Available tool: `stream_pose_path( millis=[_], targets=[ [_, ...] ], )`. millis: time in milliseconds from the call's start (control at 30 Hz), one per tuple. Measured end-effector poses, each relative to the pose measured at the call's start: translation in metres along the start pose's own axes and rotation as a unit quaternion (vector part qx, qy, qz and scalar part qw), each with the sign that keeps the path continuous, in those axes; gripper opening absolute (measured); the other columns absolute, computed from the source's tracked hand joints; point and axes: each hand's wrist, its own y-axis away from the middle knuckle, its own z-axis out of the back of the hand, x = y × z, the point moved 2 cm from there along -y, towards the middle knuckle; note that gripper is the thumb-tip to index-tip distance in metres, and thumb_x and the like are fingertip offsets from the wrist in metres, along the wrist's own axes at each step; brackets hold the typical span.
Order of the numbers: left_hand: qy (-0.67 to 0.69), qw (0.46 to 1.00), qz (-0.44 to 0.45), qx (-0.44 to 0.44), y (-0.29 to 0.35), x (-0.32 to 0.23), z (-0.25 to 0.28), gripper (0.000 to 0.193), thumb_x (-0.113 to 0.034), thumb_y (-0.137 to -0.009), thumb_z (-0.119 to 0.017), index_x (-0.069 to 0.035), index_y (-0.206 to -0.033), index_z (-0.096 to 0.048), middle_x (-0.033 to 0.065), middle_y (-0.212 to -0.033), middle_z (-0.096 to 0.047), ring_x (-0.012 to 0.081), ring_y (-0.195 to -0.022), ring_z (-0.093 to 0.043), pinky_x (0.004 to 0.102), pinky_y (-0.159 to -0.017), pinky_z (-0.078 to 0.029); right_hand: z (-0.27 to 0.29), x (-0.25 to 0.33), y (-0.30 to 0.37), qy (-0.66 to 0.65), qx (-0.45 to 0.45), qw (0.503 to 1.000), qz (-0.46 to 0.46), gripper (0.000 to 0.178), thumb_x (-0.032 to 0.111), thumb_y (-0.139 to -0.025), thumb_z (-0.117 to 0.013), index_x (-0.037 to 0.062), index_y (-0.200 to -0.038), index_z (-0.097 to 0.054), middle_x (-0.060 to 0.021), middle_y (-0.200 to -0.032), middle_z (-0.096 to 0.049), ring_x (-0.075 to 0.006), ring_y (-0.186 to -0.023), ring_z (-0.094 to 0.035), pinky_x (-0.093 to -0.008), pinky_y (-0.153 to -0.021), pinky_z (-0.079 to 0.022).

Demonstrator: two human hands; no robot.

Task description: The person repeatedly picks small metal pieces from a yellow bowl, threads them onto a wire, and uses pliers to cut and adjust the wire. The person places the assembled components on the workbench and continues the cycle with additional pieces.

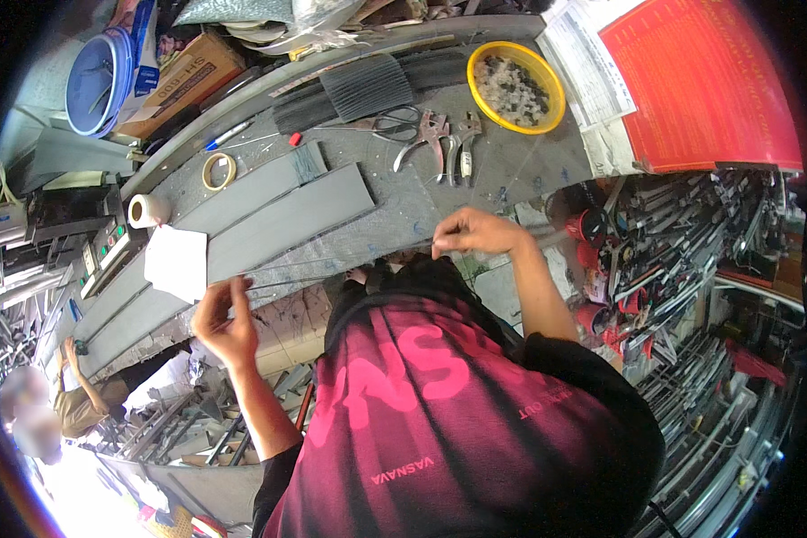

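Observation:
My left hand (226,321) is over the near edge of the grey workbench (547,161), thumb and fingertips pinched together. A thin dark strand (287,283) runs from it along the bench edge toward my right hand (481,232). That hand, also in a pinch, is at the edge farther right, with a short dark end showing below its fingertips. The strand is too fine to tell its kind. Beyond it lie long flat grey strips (287,224). A stack of white paper (177,262) rests on them close to my left hand.
Farther back are pliers (434,142), a second plier-like tool (464,148), scissors (394,125), a ribbed dark sheet (366,87) and a yellow bowl (558,94) of small bits. Tape (208,171) and a white roll (149,212) stand left. Another person (90,399) works far left. Metal rods (699,359) crowd the right.

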Motion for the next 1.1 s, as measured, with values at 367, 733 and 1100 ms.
stream_pose_path(
  millis=[367,733,1100],
  targets=[
    [-0.053,0.997,-0.034,-0.042,0.007,0.02,0.029,0.007,0.003,-0.1,-0.068,0.007,-0.096,-0.073,0.0099,-0.089,-0.077,0.0124,-0.082,-0.074,0.0253,-0.079,-0.058,-0.048,-0.051,-0.027,-0.086,0.071,0.992,-0.054,0.033,0.036,-0.104,-0.069,0.004,-0.104,-0.078,0.0045,-0.076,-0.057,-0.0068,-0.069,-0.049,-0.0256,-0.063,-0.043],
    [-0.066,0.987,0.004,-0.148,0.006,0.069,0.099,0.015,-0.006,-0.104,-0.069,0.008,-0.104,-0.075,0.0118,-0.094,-0.079,0.0129,-0.086,-0.072,0.0269,-0.082,-0.058,0.023,-0.043,0.001,-0.007,-0.003,0.999,-0.044,0.035,0.04,-0.103,-0.069,0.0075,-0.106,-0.08,0.0031,-0.085,-0.067,-0.0082,-0.074,-0.054,-0.0272,-0.065,-0.046],
    [-0.17,0.963,-0.01,-0.209,0.014,0.102,0.184,0.016,-0.008,-0.104,-0.069,0.006,-0.107,-0.075,0.0107,-0.094,-0.078,0.0146,-0.088,-0.074,0.0279,-0.08,-0.059,0.007,-0.084,-0.011,-0.039,0.053,0.992,-0.105,0.031,0.032,-0.103,-0.071,0.0026,-0.108,-0.079,0.0065,-0.073,-0.05,-0.008,-0.068,-0.046,-0.0267,-0.062,-0.041]
  ],
)
